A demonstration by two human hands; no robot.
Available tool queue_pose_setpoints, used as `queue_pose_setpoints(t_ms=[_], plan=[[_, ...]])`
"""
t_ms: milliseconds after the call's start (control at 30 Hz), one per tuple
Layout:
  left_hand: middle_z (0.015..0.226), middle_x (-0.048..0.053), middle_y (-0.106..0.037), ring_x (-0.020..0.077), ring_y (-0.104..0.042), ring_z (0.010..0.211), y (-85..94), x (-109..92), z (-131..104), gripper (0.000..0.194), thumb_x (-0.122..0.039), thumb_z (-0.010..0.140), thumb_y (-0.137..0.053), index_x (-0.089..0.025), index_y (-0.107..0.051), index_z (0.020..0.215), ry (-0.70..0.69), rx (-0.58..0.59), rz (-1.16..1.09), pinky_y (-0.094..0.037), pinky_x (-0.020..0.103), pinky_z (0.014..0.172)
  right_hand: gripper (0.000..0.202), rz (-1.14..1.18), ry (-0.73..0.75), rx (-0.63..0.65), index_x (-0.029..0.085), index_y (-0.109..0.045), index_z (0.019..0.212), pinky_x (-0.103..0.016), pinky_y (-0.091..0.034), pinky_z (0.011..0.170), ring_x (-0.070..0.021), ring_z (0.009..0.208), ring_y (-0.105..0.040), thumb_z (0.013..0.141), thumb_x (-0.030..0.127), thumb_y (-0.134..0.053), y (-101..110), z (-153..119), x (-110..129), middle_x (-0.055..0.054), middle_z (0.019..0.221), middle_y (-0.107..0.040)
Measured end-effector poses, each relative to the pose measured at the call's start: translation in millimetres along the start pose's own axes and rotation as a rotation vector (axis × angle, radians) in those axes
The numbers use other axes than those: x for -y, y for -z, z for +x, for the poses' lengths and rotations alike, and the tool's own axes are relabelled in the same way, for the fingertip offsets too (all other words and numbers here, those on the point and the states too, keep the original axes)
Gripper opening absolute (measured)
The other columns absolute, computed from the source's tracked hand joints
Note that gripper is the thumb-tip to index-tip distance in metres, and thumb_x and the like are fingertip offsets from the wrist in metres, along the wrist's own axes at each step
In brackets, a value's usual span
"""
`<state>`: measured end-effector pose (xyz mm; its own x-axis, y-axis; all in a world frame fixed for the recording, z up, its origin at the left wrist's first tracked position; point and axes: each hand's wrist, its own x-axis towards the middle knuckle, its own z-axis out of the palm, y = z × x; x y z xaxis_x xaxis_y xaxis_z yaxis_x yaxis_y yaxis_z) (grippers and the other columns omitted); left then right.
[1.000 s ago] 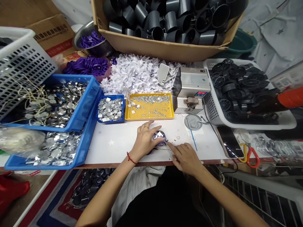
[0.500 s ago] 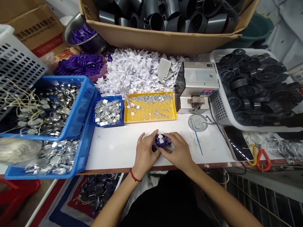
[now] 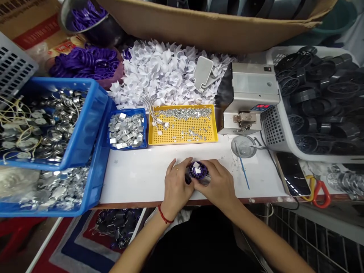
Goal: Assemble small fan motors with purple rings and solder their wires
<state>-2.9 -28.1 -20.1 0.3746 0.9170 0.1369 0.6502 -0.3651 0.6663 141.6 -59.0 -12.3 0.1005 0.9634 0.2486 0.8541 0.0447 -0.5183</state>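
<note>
Both hands grip a round purple-and-black plastic part [image 3: 201, 174] just above the front of the white tabletop. Two small white square pieces show on its top. My left hand [image 3: 178, 185] closes on the part's left side, thumb and fingers curved round it. From the right, my right hand [image 3: 220, 181] holds it with thumb and fingers; its sides are largely hidden by both hands. Beyond the hands lies a yellow perforated tray [image 3: 167, 136] with small metal nuts or similar bits and a few white-plugged wires. Beside that tray sits a small blue tray [image 3: 144, 145] of silvery square pieces.
Large blue bins [image 3: 85, 125] of metal discs stand left. A metal machine [image 3: 250, 91] with a red display stands behind right, near a clear round dish [image 3: 245, 148] and a blue stick [image 3: 244, 172]. A phone [image 3: 292, 174], scissors [image 3: 321, 193] and a white basket [image 3: 284, 132] lie right.
My head view has shifted nearer and lower, so the trays and machine look larger. Both hands keep the same hold on the purple-and-black part.
</note>
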Motion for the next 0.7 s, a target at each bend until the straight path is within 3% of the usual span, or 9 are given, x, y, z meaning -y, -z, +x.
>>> queue_pose_setpoints(t_ms=[167, 700], plan=[[0.108, 0.004, -0.070, 0.0208, -0.068, 0.100, -2.5, -2.6, -1.6, 0.056, -0.007, 0.074, -0.059, -0.020, -0.046, 0.126, 0.013, -0.023, 0.002, -0.035, 0.047, 0.114, 0.035, 0.043, -0.035, -0.103, 0.018, -0.063, 0.101, -0.031, -0.055, 0.068, -0.0203, 0.078, -0.067, 0.077, 0.042, -0.072, -4.0, -5.3, 0.8, -0.007, 0.088, -0.070], [0.104, 0.000, -0.072, 0.0182, -0.070, 0.087, -2.3, -0.7, -0.9, 0.043, -0.009, 0.076, -0.059, -0.023, -0.051, 0.116, 0.005, -0.028, -0.033, -0.035, 0.048, 0.115, 0.031, 0.098, -0.207, -0.013, 0.022, -0.062, 0.092, -0.032, -0.052, 0.063, -0.0194, 0.073, -0.065, 0.076, 0.048, -0.072, -2.3, 0.5, 9.5, -0.003, 0.082, -0.065]])
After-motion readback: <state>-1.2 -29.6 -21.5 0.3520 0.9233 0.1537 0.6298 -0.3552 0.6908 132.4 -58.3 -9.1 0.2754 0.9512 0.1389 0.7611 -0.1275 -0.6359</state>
